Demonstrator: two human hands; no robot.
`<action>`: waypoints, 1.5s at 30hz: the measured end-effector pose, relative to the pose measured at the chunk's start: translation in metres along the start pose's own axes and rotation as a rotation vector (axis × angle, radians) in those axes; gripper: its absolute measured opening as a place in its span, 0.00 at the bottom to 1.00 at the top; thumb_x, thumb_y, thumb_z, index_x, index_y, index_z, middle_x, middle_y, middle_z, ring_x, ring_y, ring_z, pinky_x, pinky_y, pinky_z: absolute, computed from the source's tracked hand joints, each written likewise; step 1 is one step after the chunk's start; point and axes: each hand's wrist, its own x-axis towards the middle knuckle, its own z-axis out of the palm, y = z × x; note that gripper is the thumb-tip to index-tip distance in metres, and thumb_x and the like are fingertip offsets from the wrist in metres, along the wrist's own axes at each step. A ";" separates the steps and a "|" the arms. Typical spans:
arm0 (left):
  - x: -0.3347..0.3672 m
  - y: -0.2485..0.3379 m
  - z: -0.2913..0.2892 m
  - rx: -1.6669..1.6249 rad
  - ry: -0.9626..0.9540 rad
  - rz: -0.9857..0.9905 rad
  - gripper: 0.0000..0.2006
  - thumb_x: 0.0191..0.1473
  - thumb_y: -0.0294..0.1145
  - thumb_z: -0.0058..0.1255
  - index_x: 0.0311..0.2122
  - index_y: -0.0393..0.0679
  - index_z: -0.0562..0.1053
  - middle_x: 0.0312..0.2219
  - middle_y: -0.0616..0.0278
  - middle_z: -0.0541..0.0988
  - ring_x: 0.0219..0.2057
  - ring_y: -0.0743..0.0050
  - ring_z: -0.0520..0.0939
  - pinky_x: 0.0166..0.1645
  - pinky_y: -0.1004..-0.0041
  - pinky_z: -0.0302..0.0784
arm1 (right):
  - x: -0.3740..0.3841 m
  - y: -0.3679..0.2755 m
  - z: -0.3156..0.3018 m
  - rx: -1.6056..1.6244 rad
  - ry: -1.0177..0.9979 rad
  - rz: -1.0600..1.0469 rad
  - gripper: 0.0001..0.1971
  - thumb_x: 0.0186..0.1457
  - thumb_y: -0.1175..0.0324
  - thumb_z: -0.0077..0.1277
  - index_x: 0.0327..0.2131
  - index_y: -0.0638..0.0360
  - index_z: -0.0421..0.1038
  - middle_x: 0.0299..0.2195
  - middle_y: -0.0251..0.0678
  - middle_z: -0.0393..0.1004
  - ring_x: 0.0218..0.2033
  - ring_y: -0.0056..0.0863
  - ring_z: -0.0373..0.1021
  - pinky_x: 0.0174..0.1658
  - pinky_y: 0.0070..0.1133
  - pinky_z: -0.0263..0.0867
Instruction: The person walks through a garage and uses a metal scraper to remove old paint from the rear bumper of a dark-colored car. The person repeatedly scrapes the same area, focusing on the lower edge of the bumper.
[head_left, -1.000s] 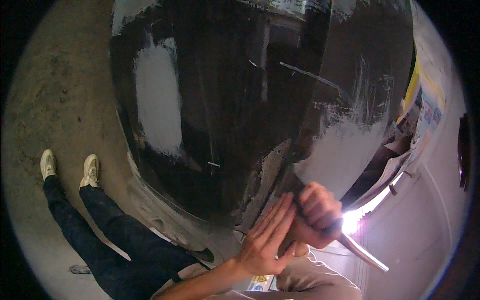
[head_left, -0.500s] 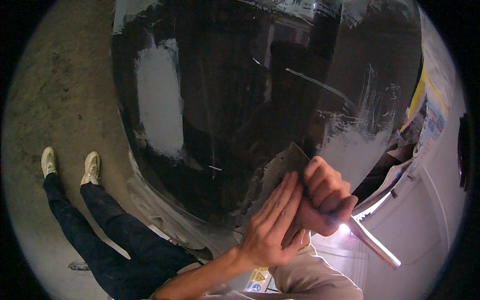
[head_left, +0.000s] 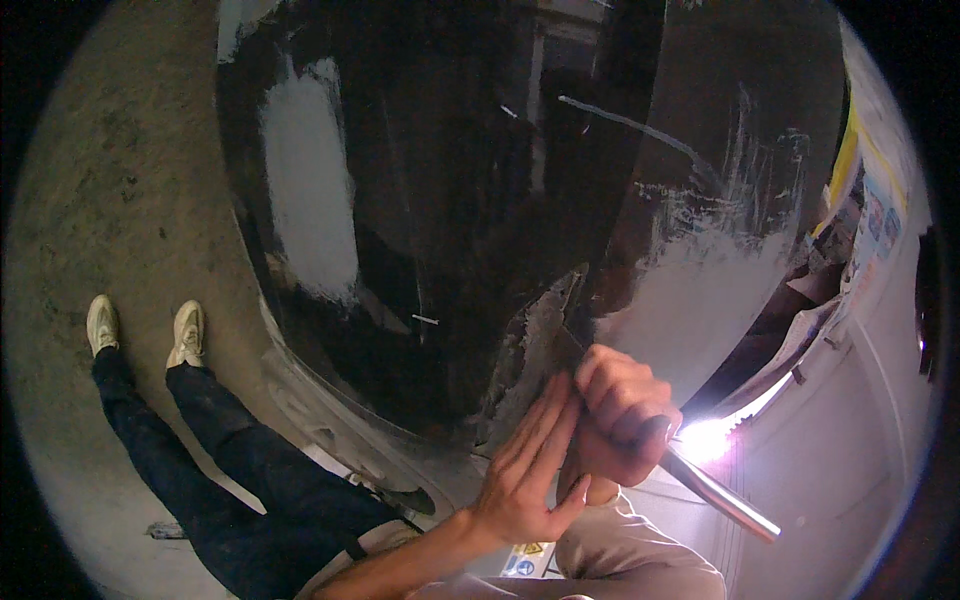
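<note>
A glossy black car panel [head_left: 450, 230] fills the middle, with smooth grey patches on it. My right hand [head_left: 628, 405] is closed in a fist around a metal-handled tool [head_left: 725, 497], whose shiny handle sticks out toward the lower right. The tool's working end is mostly hidden by my hands. Against the near part of the panel lies my left hand [head_left: 535, 460], fingers straight and close together, right beside the fist. Just beyond its fingertips shows a rough grey patch [head_left: 535, 335] with a ragged outline.
A bright light [head_left: 705, 440] shines behind the tool handle. Printed paper with yellow tape [head_left: 850, 200] lines the panel's right edge, with torn flaps below. At left, a person in dark trousers [head_left: 200, 450] and pale shoes stands on the brown floor [head_left: 110, 180].
Both hands and the tool have drawn back toward me and slightly left, leaving more of the rough grey patch visible. The panel appears a little higher in view.
</note>
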 end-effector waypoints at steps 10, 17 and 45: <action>-0.032 -0.001 0.008 0.004 -0.033 -0.055 0.38 0.47 0.28 0.59 0.62 0.23 0.58 0.62 0.29 0.58 0.64 0.33 0.61 0.67 0.53 0.57 | -0.034 -0.016 -0.007 -0.049 -0.016 0.148 0.27 0.67 0.60 0.38 0.13 0.54 0.47 0.09 0.28 0.50 0.10 0.24 0.47 0.18 0.25 0.51; 0.009 0.013 0.002 0.062 -0.025 0.148 0.39 0.48 0.29 0.59 0.61 0.20 0.57 0.62 0.26 0.58 0.64 0.31 0.60 0.67 0.52 0.57 | 0.005 -0.017 -0.010 0.149 0.149 -0.096 0.30 0.66 0.55 0.37 0.10 0.51 0.45 0.07 0.28 0.51 0.08 0.24 0.47 0.18 0.25 0.50; 0.079 -0.008 -0.034 0.158 0.497 0.013 0.23 0.46 0.20 0.65 0.50 0.34 0.75 0.35 0.55 0.75 0.30 0.67 0.77 0.34 0.76 0.77 | 0.013 -0.026 -0.024 0.080 0.212 -0.050 0.29 0.68 0.55 0.29 0.11 0.46 0.49 0.07 0.23 0.52 0.09 0.17 0.46 0.19 0.19 0.54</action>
